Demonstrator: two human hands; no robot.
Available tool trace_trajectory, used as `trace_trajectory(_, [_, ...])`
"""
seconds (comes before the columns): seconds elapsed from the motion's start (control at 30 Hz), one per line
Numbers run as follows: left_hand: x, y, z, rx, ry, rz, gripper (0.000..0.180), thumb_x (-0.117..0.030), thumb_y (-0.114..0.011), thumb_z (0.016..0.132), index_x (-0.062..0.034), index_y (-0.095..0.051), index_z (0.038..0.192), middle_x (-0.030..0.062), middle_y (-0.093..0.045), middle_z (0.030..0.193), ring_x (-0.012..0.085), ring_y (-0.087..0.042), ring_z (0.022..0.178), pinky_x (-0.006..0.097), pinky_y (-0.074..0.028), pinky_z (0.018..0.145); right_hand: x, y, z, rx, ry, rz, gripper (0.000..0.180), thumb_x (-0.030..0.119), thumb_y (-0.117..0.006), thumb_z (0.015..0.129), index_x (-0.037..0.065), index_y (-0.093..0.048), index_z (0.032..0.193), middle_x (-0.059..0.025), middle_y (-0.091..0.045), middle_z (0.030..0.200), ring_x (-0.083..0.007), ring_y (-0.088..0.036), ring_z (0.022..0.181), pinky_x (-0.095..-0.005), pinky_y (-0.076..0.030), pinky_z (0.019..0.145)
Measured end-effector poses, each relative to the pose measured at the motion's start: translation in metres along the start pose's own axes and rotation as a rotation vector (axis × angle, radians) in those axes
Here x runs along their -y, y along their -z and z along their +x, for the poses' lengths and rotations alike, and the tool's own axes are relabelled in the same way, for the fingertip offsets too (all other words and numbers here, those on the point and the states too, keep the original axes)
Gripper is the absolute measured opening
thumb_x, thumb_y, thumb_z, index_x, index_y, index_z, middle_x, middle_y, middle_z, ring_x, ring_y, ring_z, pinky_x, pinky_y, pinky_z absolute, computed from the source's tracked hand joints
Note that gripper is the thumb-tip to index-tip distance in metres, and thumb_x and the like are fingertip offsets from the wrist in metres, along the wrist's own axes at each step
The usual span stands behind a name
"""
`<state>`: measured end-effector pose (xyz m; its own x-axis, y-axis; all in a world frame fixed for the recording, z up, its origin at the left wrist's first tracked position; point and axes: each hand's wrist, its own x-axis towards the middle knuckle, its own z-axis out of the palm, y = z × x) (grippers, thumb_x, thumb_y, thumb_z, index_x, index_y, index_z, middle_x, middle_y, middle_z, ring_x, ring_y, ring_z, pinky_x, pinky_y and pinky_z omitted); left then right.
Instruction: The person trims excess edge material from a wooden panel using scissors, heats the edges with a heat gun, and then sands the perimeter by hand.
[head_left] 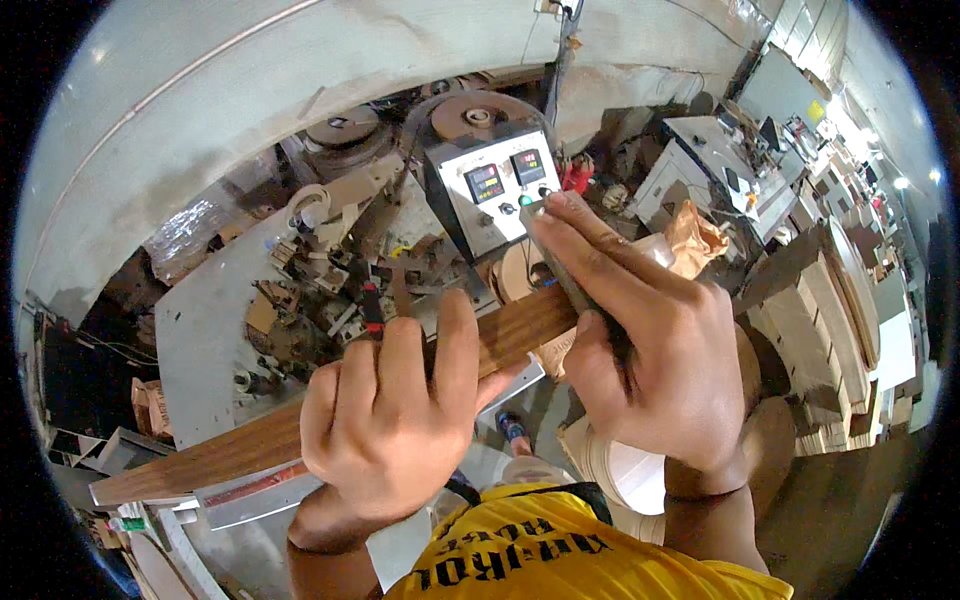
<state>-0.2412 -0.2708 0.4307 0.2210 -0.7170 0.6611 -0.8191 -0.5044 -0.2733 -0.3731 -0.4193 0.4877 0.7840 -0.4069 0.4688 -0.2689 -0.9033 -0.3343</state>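
Observation:
A long brown wood-grain board [230, 445] runs from the lower left up to the middle. My left hand [395, 420] is closed over it, fingers bent across the top and the thumb along the near side. At the board's right end, my right hand [650, 330] pinches a flat grey bar [553, 245], with two fingers stretched along it and the thumb below. The bar lies crosswise against the board's end. My palm hides its lower part, so its exact kind does not show.
Ahead stands a machine's control box [495, 185] with two displays and a green light. A grey worktable [205, 340] at left bears scattered metal parts and a red-and-black tool [372, 310]. Stacked brown boards [810, 320] stand at right, with coiled edging strip [630, 475] below.

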Motion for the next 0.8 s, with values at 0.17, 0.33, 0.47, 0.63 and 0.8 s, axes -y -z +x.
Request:
trace_trajectory(0.17, [-0.002, 0.002, 0.001, 0.019, -0.003, 0.002, 0.066, -0.075, -0.047, 0.092, -0.0175, -0.073, 0.111, 0.0004, -0.054, 0.079, 0.0199, -0.055, 0.066, 0.036, -0.042, 0.057, 0.008, -0.003, -0.004, -0.003, -0.002, -0.043, 0.060, 0.004, -0.053, 0.075, 0.002, -0.067, 0.134, -0.0229, -0.066, 0.133, -0.0418, -0.068, 0.115, -0.0426, -0.058, 0.093])
trace_trajectory(0.33, [-0.003, 0.006, 0.003, -0.004, 0.000, -0.031, 0.063, -0.074, -0.053, 0.091, -0.0167, -0.074, 0.108, 0.0006, -0.054, 0.076, 0.0197, -0.055, 0.062, 0.035, -0.042, 0.053, 0.014, -0.001, -0.006, 0.034, -0.005, -0.039, 0.060, 0.005, -0.053, 0.076, 0.003, -0.067, 0.135, -0.0224, -0.066, 0.135, -0.0409, -0.069, 0.115, -0.0424, -0.059, 0.091])
trace_trajectory(0.47, [0.002, 0.007, 0.002, -0.018, -0.027, -0.010, 0.045, -0.057, -0.062, 0.089, -0.0173, -0.074, 0.104, -0.0021, -0.051, 0.072, 0.0156, -0.050, 0.057, 0.032, -0.038, 0.050, 0.017, -0.003, -0.006, 0.046, 0.016, -0.050, 0.060, 0.007, -0.054, 0.077, 0.003, -0.067, 0.135, -0.0213, -0.066, 0.136, -0.0392, -0.071, 0.110, -0.0409, -0.061, 0.085])
trace_trajectory(0.63, [0.005, -0.004, 0.004, -0.109, -0.094, -0.005, 0.016, -0.026, -0.064, 0.089, -0.0184, -0.074, 0.099, -0.0073, -0.045, 0.067, 0.0082, -0.042, 0.053, 0.025, -0.032, 0.050, 0.018, -0.005, -0.007, 0.041, 0.039, -0.084, 0.059, 0.010, -0.055, 0.077, 0.003, -0.067, 0.135, -0.0205, -0.066, 0.136, -0.0375, -0.074, 0.104, -0.0384, -0.062, 0.077])
trace_trajectory(0.8, [0.007, 0.001, 0.002, -0.116, -0.079, 0.013, 0.018, -0.026, -0.066, 0.086, -0.0186, -0.074, 0.100, -0.0071, -0.045, 0.067, 0.0081, -0.042, 0.053, 0.025, -0.032, 0.050, 0.021, -0.005, -0.006, 0.046, 0.092, -0.055, 0.060, 0.008, -0.054, 0.077, 0.002, -0.066, 0.135, -0.0204, -0.066, 0.136, -0.0358, -0.075, 0.104, -0.0378, -0.062, 0.076])
